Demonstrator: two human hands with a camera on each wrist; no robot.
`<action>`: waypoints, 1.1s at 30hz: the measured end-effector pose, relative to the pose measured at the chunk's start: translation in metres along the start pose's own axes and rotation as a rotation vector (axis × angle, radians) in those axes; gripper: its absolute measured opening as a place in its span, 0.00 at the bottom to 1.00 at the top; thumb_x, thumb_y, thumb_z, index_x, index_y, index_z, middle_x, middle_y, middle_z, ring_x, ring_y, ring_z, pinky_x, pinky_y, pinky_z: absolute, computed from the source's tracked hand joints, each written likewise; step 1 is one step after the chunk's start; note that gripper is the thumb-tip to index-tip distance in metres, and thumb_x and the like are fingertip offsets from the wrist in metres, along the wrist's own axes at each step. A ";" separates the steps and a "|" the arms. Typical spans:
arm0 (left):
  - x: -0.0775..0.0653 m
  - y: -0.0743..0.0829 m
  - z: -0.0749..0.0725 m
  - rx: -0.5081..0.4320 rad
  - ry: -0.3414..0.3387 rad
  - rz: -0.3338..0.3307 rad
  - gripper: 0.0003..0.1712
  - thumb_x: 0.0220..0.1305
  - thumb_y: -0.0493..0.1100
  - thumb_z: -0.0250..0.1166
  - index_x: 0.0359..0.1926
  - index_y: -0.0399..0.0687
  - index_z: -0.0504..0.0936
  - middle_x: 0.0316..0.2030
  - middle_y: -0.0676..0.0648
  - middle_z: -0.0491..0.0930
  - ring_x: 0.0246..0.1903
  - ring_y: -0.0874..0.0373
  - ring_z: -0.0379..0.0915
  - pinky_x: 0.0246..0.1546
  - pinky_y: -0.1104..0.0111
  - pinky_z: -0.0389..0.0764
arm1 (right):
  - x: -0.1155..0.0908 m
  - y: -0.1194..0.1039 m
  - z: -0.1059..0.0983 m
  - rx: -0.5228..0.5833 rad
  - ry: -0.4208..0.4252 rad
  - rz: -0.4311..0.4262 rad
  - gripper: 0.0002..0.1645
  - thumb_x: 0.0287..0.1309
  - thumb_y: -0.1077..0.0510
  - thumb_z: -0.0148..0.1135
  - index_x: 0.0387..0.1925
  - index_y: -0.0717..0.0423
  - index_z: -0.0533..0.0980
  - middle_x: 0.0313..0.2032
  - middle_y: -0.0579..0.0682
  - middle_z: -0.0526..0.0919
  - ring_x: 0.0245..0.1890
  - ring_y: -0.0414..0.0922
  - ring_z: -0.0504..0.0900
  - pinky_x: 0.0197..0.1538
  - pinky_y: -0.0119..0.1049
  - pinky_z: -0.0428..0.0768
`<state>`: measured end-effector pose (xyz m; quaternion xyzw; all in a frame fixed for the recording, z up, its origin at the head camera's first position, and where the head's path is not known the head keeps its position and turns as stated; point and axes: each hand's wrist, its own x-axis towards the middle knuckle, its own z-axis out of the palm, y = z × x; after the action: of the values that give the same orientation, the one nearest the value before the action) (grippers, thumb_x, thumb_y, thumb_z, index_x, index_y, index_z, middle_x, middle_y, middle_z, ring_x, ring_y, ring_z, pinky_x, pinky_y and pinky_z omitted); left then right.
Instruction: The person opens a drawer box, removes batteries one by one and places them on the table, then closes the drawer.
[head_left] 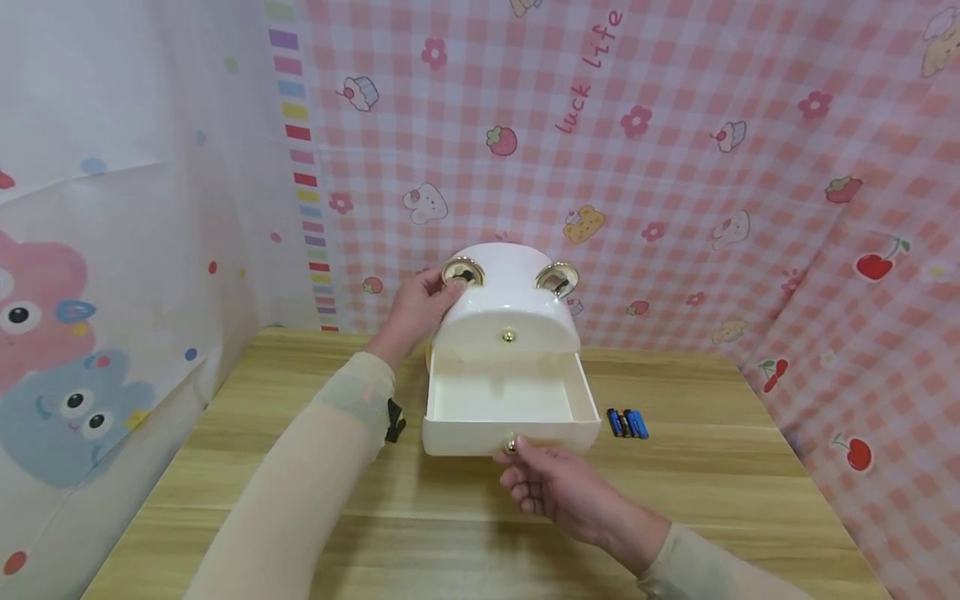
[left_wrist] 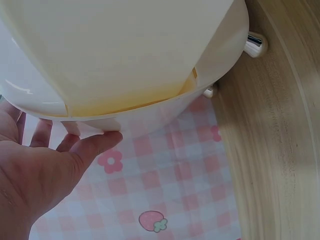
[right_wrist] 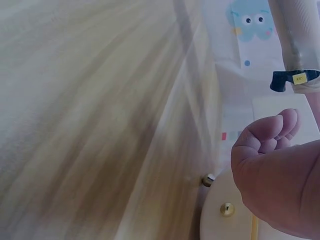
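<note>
A white storage box (head_left: 502, 287) with a rounded top and two gold-rimmed round eyes stands on the table, its lower drawer (head_left: 442, 437) pulled out with a bare floor showing. My left hand (head_left: 420, 308) grips the box's upper left side beside the gold-rimmed eye (head_left: 467, 272); in the left wrist view the fingers (left_wrist: 42, 132) lie against its curved edge. At the drawer front, my right hand (head_left: 558, 487) pinches the small gold knob (head_left: 512, 446) between thumb and forefinger, the other fingers curled below. Above the drawer, a second gold knob (head_left: 508, 336) sits on the box front.
Several blue and black batteries (head_left: 627, 423) lie side by side to the right of the drawer. A pink checked cloth (head_left: 637, 167) hangs behind the wooden table (head_left: 697, 467). The left sleeve bears a black strap (right_wrist: 285, 77) with a yellow label.
</note>
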<state>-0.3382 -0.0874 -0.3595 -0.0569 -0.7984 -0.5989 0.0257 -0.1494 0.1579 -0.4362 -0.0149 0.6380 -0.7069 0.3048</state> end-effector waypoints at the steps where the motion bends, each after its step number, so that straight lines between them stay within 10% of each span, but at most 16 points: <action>1: 0.000 0.000 0.000 0.002 0.001 0.001 0.19 0.77 0.53 0.67 0.59 0.48 0.86 0.47 0.44 0.85 0.44 0.55 0.78 0.48 0.65 0.82 | 0.001 -0.001 0.000 0.002 -0.003 -0.004 0.27 0.81 0.37 0.52 0.56 0.52 0.83 0.37 0.42 0.87 0.38 0.39 0.80 0.46 0.33 0.79; 33: 0.001 -0.001 -0.002 -0.006 -0.008 0.007 0.22 0.77 0.54 0.67 0.63 0.49 0.85 0.53 0.42 0.88 0.43 0.57 0.81 0.46 0.68 0.83 | 0.034 -0.012 -0.008 -0.003 0.023 -0.029 0.27 0.84 0.40 0.48 0.57 0.56 0.81 0.39 0.43 0.86 0.40 0.40 0.81 0.46 0.33 0.80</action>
<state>-0.3389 -0.0890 -0.3597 -0.0621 -0.7964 -0.6011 0.0244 -0.1853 0.1498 -0.4390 -0.0166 0.6424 -0.7104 0.2870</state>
